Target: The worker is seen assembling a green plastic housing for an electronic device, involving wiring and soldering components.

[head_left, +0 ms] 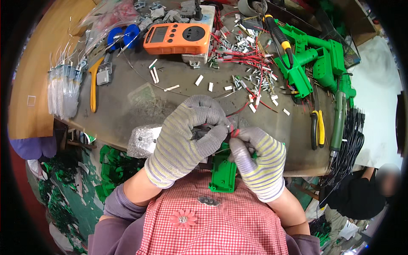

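Note:
Both my hands wear grey gloves with yellow stripes, and they meet just above the table's near edge. A short red wire (pixel 234 133) is pinched between the thumb and fingers of my right hand (pixel 261 159). The fingertips of my left hand (pixel 189 136) close on the same wire from the other side; its end is too small to make out. Behind my left thumb a dark part (pixel 199 133) is partly hidden. Under the hands a green plastic housing (pixel 222 173) hangs over the table's edge, against the checked apron (pixel 191 204).
An orange multimeter (pixel 177 38) stands at the back. Red wires and screws (pixel 255 63) are scattered right of it. Green housings (pixel 306 59), yellow-handled pliers (pixel 317 127) and a green screwdriver (pixel 338 123) lie right. Bubble-wrapped parts (pixel 144 140) sit beside my left hand. A person (pixel 361 191) is at far right.

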A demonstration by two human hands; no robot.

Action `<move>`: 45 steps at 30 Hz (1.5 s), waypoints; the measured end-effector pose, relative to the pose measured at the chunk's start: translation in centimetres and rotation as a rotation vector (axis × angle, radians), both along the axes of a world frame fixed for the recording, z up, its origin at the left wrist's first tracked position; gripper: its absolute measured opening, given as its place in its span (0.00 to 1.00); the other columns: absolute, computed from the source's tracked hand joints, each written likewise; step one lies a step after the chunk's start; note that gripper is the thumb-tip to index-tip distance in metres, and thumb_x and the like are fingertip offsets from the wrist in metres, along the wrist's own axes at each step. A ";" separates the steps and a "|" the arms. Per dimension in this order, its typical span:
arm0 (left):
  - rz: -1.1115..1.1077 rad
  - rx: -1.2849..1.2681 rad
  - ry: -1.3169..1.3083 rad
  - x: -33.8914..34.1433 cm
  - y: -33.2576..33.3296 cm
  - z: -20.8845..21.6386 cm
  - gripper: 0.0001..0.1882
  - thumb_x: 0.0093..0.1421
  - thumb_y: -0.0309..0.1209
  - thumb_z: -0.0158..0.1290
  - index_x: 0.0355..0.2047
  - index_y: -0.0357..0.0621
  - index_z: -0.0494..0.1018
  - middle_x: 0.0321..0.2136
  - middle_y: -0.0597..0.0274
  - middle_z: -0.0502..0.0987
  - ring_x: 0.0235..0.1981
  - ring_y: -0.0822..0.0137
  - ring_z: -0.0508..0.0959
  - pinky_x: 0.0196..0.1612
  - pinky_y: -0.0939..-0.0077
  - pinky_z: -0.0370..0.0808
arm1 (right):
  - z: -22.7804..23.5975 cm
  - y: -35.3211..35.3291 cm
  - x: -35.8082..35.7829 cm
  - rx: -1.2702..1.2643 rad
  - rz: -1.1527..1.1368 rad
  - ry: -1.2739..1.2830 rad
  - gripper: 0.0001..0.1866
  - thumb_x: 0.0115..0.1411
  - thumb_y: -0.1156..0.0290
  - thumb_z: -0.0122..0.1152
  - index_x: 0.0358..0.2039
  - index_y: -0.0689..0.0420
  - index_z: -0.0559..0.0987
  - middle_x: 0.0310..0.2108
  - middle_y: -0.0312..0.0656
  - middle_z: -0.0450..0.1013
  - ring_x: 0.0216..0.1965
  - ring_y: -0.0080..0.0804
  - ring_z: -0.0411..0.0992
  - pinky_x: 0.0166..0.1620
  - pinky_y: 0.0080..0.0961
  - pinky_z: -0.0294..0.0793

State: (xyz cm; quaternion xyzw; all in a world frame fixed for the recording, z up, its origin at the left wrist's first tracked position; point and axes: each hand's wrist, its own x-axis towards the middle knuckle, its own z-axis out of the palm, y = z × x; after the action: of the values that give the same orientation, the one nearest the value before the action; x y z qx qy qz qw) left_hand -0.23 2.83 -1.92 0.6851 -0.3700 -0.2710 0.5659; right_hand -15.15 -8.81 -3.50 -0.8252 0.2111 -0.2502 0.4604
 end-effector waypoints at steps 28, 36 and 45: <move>-0.150 -0.015 -0.100 0.6 0.1 -0.1 0.06 0.53 0.27 0.63 0.30 0.38 0.80 0.37 0.58 0.77 0.42 0.63 0.77 0.46 0.69 0.74 | 3.4 -5.4 0.9 -0.880 0.295 -0.087 0.14 0.48 0.67 0.66 0.37 0.53 0.82 0.37 0.41 0.79 0.30 0.38 0.77 0.30 0.33 0.75; 0.035 -0.170 -0.835 -0.9 0.4 -0.7 0.09 0.40 0.33 0.67 0.23 0.53 0.79 0.34 0.71 0.76 0.39 0.59 0.77 0.49 0.57 0.67 | 5.3 -4.1 0.8 0.901 0.259 0.495 0.16 0.66 0.59 0.55 0.29 0.59 0.76 0.19 0.32 0.69 0.17 0.20 0.64 0.21 0.20 0.63; -0.024 -0.109 -0.502 -0.6 0.6 -0.7 0.08 0.42 0.30 0.67 0.23 0.50 0.79 0.40 0.64 0.73 0.46 0.57 0.72 0.49 0.63 0.70 | 5.0 -4.4 0.4 -0.737 0.423 0.146 0.16 0.49 0.63 0.70 0.39 0.51 0.82 0.31 0.38 0.76 0.31 0.39 0.75 0.31 0.36 0.73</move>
State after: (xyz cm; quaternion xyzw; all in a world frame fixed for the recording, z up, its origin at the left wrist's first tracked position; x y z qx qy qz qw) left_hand -0.82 3.45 -2.64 0.6951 -0.5210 -0.0788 0.4891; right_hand -14.72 -13.23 1.48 -0.9751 -0.0342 -0.1501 0.1598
